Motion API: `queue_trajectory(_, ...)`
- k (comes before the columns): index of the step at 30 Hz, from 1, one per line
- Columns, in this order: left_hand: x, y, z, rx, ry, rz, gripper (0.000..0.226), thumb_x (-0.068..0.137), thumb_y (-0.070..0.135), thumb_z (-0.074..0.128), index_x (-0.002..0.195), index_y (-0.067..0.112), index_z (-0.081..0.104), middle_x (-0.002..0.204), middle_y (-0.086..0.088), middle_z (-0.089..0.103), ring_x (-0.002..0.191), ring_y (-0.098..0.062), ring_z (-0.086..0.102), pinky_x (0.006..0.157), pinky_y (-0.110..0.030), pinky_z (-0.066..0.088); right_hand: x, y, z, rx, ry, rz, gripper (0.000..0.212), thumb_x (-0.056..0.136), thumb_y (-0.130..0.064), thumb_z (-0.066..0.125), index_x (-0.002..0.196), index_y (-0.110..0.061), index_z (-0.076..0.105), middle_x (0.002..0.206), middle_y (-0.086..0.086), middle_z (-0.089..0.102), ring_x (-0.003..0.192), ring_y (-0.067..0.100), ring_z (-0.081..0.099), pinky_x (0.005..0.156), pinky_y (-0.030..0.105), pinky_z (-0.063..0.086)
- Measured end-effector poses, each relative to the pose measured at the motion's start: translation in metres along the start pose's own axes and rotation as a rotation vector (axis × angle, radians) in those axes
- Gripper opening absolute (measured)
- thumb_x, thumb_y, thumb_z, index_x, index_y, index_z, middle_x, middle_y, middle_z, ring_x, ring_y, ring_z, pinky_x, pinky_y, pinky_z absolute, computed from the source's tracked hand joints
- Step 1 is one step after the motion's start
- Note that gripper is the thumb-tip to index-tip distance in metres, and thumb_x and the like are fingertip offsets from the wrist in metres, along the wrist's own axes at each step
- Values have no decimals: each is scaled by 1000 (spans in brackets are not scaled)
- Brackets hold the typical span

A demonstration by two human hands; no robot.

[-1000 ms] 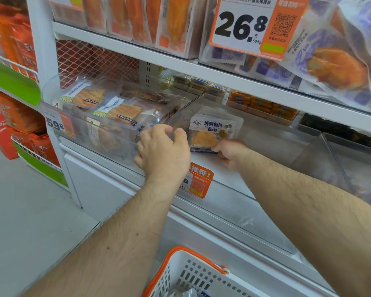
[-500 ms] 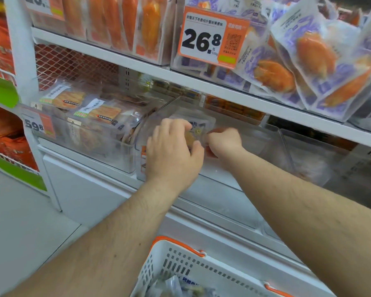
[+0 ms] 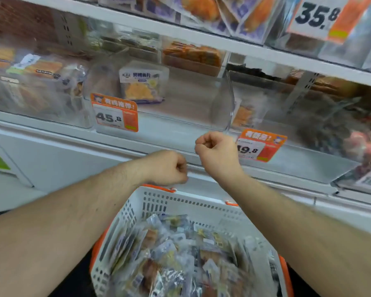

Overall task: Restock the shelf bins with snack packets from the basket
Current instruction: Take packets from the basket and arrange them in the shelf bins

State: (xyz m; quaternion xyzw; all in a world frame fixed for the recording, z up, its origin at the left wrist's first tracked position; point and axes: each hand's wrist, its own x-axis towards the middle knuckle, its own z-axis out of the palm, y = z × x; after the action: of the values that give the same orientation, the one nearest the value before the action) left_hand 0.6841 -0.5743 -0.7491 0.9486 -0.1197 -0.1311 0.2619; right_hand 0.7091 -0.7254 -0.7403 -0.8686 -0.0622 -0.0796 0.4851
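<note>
Snack packets (image 3: pixel 176 260) fill the basket (image 3: pixel 201 205) beneath both hands, left hand (image 3: pixel 169 168) and right hand (image 3: pixel 216 151), fingers curled and apparently empty (blurred), poised to dip for more; one packet (image 3: pixel 142 82) stands upright in the clear bin (image 3: pixel 180 118).

Shop aisle, white shelving

White shelf edge (image 3: pixel 201 42) crosses above; orange price tags (image 3: pixel 115 113) hang below; pale floor (image 3: pixel 7 196) at left; red mesh backing (image 3: pixel 19 18) top left.
</note>
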Motion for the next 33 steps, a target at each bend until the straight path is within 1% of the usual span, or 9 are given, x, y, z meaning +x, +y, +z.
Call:
queue_trajectory(4,6,-8,21,56,-232,-9,4,83,31,66,80,29,65,84,5,70,82,-22,67,77,-40,57,-25,58,10,-160,-150,107,18,87,-9,58,74,-21,63,63,-8,56,57,9,52,51,21,41)
queue_trajectory(6,9,-9,26,95,-327,-24,8,88,33,64,86,26,65,90,4,69,84,-22,65,80,-38,56,-37,89,20,-264,-284,161,17,88,-9,56,78,-20,64,69,-8,61,62,10,56,51,18,42)
queue_trajectory(9,16,-14,35,151,-440,-44,16,90,36,61,82,21,61,91,-1,66,78,-27,58,75,-36,50,-47,134,37,-468,-535,212,15,89,-14,56,78,-20,64,86,0,67,80,18,61,68,27,49)
queue_trajectory(11,19,-17,41,209,-483,-48,14,90,35,60,84,22,60,92,1,66,80,-26,58,76,-36,49,-52,162,46,-633,-705,248,14,89,-18,59,95,-11,69,101,7,69,94,24,62,80,32,52)
queue_trajectory(13,20,-15,42,251,-509,-69,14,93,35,59,98,23,63,103,2,68,91,-22,64,85,-38,52,-60,187,53,-774,-811,288,30,88,-22,62,116,-10,64,116,9,65,105,25,60,87,33,51)
queue_trajectory(15,22,-14,43,261,-527,-88,22,94,37,59,110,22,63,112,-1,68,97,-20,64,91,-39,53,-70,206,58,-862,-830,337,44,86,-26,62,128,-12,56,122,8,61,109,26,58,93,36,51)
queue_trajectory(22,30,-8,45,267,-528,-90,23,95,36,59,113,22,63,112,3,66,102,-17,63,94,-37,51,-96,248,63,-929,-863,496,67,81,-48,64,137,-19,40,134,7,51,124,30,50,106,47,41)
queue_trajectory(29,30,-7,43,247,-521,-99,26,97,36,58,118,21,61,114,7,63,100,-14,61,91,-31,49,-84,228,53,-1095,-834,199,28,90,-17,53,119,-20,53,117,4,64,109,26,60,102,41,39)
queue_trajectory(33,32,-15,39,216,-517,-96,21,95,39,56,109,24,64,100,4,58,85,-16,54,87,-33,49,-52,198,33,-965,-660,136,7,97,-24,49,94,-23,55,97,3,66,89,24,63,78,32,49)
